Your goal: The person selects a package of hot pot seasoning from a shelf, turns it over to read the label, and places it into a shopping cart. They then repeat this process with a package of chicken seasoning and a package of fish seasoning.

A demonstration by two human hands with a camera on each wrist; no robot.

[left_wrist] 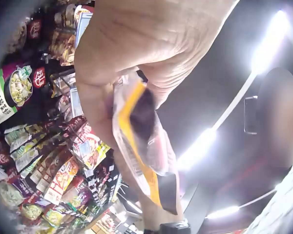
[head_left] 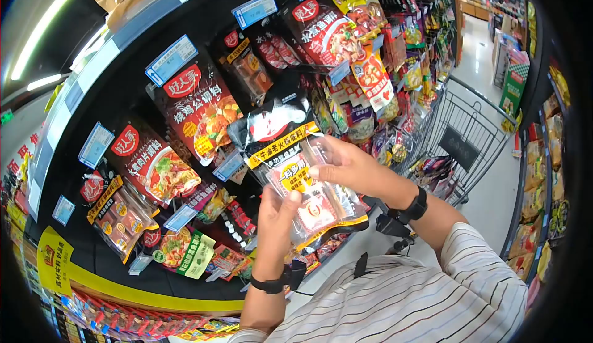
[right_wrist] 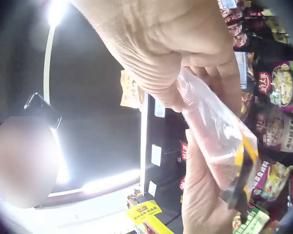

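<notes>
Packet (head_left: 314,210) with a clear window and a yellow band sits between my two hands, face up towards me. My left hand (head_left: 277,219) pinches its near left edge, thumb on the front; my right hand (head_left: 355,169) pinches the opposite edge, thumb also in front, fingers curled behind. I judge this as the looking-over step, with the label turned for reading. Next, I think, calls for a firm pinch from one hand while the other loosens, without creasing the plastic.

Black bands (head_left: 268,285) circle both wrists. Just left of my hands hang red packets (head_left: 164,171), and farther left a similar yellow-banded packet (head_left: 120,216). Price tags (head_left: 172,60) stand beyond them. Past my right hand is a shopping cart (head_left: 460,147) with packages (head_left: 434,175) inside.
</notes>
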